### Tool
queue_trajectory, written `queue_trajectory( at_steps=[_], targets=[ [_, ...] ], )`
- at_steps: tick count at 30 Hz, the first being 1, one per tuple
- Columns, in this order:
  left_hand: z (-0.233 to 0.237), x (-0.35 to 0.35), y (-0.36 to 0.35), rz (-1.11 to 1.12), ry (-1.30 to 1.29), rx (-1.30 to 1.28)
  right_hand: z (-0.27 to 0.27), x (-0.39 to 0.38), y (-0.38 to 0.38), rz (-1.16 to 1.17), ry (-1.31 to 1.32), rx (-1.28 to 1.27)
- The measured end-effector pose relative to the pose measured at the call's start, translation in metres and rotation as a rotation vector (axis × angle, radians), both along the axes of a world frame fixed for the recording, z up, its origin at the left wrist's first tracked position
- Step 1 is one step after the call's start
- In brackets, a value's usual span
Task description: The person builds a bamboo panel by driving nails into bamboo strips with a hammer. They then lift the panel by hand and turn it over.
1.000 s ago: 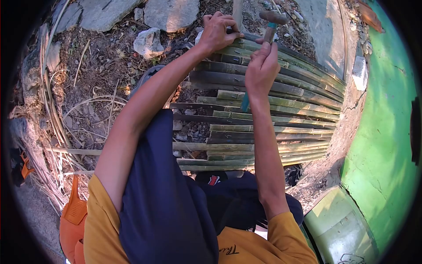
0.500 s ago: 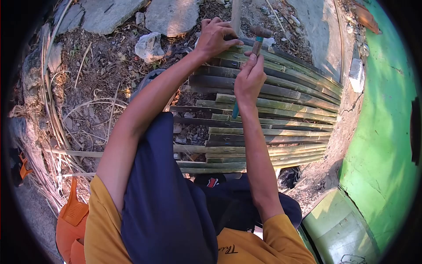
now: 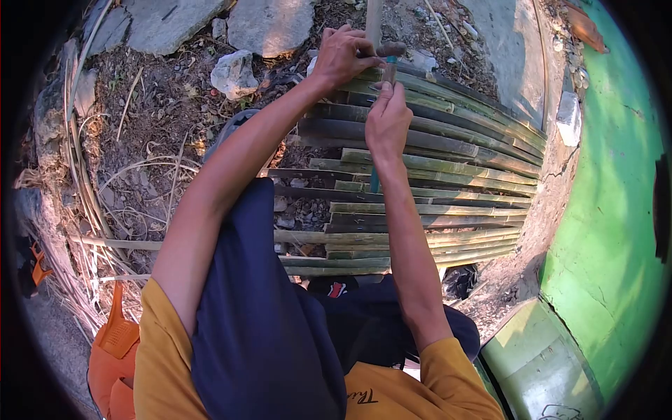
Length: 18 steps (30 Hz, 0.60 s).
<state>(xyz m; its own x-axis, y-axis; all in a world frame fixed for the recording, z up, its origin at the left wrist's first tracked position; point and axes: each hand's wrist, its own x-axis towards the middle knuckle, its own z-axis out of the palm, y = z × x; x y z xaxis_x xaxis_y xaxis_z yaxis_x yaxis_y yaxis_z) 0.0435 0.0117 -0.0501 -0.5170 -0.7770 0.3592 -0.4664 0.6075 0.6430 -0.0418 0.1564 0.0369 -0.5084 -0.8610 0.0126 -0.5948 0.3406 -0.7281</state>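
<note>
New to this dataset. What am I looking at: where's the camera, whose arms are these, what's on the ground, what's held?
There is no machine here. A person works with bare hands, and a fisheye camera on their head looks forward and down, hence the rounded dark edges. Every picture comes from that one view. The arms in yellow sleeves are the wearer's own. On the dirt lies a panel of bamboo slats set side by side, with rocks beyond it and a green wall on the right. The left hand has its fingers on a far slat; whether it pinches anything is too small to tell. The right hand grips a hammer by its teal handle, with the head beside the left fingertips.
</note>
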Motion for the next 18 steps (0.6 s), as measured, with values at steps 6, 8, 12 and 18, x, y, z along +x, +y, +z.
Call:
queue_trajectory(
  at_steps=[6, 8, 12, 18],
  targets=[
    [-0.007, 0.000, -0.002, 0.007, -0.003, 0.018, 0.043, 0.007, -0.007, -0.098, -0.134, -0.178],
    [-0.002, 0.001, -0.003, 0.001, -0.001, 0.022, 0.007, 0.002, -0.004, -0.028, 0.059, -0.034],
    [-0.003, -0.002, -0.007, 0.016, 0.027, 0.002, 0.003, -0.003, -0.004, -0.043, -0.030, 0.069],
    [-0.013, -0.001, 0.002, 0.017, 0.022, 0.014, 0.015, 0.003, -0.006, -0.080, -0.018, -0.199]
  ],
)
